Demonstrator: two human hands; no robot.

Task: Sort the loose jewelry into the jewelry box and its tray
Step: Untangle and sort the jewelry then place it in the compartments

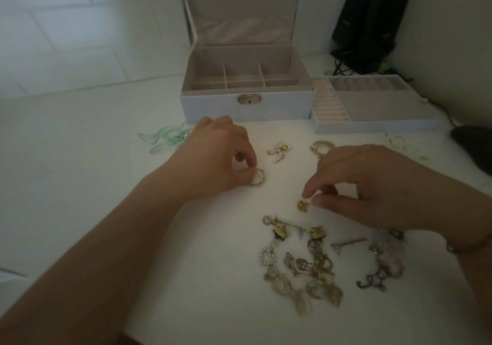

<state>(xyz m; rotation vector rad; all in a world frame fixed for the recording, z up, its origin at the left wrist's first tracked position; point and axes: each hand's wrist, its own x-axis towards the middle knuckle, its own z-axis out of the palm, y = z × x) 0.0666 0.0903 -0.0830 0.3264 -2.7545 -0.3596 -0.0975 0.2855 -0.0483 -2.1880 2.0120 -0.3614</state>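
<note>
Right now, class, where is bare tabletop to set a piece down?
Bare: the table left of the left hand, and between the hands. Crowded: the jewelry pile below the right hand.

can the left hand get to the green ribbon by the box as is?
Probably yes. The tangled pale green ribbon lies on the white table just outboard of the left hand, with nothing between them. But its fingers are pinching a small gold hoop ring, so it would need to let go first.
</note>
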